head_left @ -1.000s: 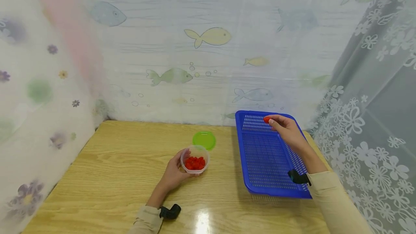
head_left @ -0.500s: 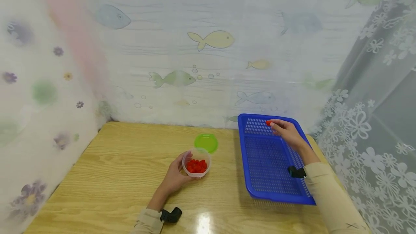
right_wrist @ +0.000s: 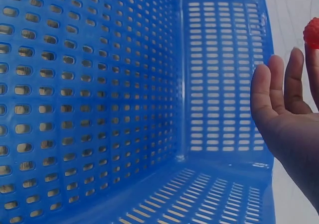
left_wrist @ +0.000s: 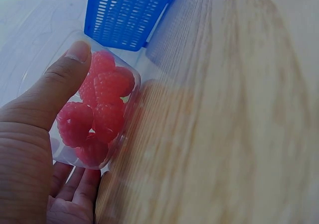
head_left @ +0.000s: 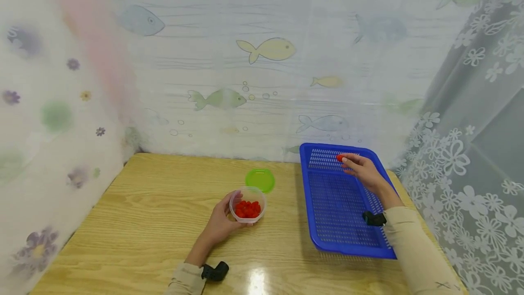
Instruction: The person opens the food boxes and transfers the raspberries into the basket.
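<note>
My left hand [head_left: 223,222] grips a clear plastic tub [head_left: 233,204] from its left side, thumb over the rim and fingers beneath. Several raspberries [left_wrist: 107,97] lie heaped inside it. Over the far end of a blue plastic basket [head_left: 313,236], my right hand [head_left: 364,170] pinches a single raspberry [head_left: 340,157] between thumb and fingertips. That raspberry [right_wrist: 312,33] shows at the right edge of the right wrist view, while the other fingers spread loosely. The slotted basket floor [right_wrist: 99,84] holds nothing in that view.
A round green lid [head_left: 260,180] lies on the wooden table [head_left: 163,204] just behind the tub. Behind the table hangs a fish-patterned curtain [head_left: 229,72]. A flower-patterned curtain [head_left: 471,181] hangs close along the right side, near the basket.
The right hand with the raspberry has shifted slightly right and down over the basket's far end. The whole view moved a little early on; the left hand and tub stay in place.
</note>
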`<state>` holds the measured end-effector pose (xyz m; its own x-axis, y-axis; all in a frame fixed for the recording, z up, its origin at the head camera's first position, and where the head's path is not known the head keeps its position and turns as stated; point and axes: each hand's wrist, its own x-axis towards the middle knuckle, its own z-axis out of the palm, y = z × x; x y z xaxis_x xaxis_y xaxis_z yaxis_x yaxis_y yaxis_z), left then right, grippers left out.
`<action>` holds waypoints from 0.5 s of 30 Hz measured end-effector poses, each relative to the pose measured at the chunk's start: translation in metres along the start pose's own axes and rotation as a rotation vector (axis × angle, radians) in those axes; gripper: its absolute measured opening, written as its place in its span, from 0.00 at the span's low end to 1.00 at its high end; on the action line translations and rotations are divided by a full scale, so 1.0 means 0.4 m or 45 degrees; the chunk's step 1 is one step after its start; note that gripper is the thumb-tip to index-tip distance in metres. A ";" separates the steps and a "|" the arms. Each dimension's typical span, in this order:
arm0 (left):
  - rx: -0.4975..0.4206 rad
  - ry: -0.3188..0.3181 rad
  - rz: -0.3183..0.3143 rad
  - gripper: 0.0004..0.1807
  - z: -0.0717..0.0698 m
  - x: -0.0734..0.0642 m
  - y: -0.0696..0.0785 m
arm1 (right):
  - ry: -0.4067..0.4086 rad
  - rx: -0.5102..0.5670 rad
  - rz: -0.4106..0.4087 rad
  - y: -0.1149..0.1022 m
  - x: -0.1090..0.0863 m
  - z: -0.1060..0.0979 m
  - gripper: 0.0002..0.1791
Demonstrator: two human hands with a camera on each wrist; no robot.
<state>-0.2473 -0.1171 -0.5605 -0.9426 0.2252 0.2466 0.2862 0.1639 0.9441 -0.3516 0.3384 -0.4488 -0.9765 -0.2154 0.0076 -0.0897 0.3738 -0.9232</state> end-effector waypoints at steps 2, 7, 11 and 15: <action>-0.001 -0.003 -0.007 0.52 -0.001 -0.001 0.001 | -0.007 0.003 0.005 0.001 0.000 0.001 0.32; -0.017 -0.005 -0.017 0.52 -0.004 -0.002 0.001 | -0.009 0.022 0.024 0.002 0.000 0.006 0.33; -0.030 -0.005 -0.022 0.52 -0.005 0.000 -0.006 | -0.015 0.028 0.025 -0.009 0.001 0.009 0.33; -0.045 -0.004 -0.027 0.52 -0.005 0.001 -0.011 | -0.033 0.042 0.003 -0.034 0.004 0.010 0.34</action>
<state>-0.2494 -0.1195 -0.5640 -0.9479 0.2248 0.2258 0.2598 0.1349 0.9562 -0.3511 0.3293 -0.4379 -0.9712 -0.2384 -0.0040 -0.0808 0.3447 -0.9352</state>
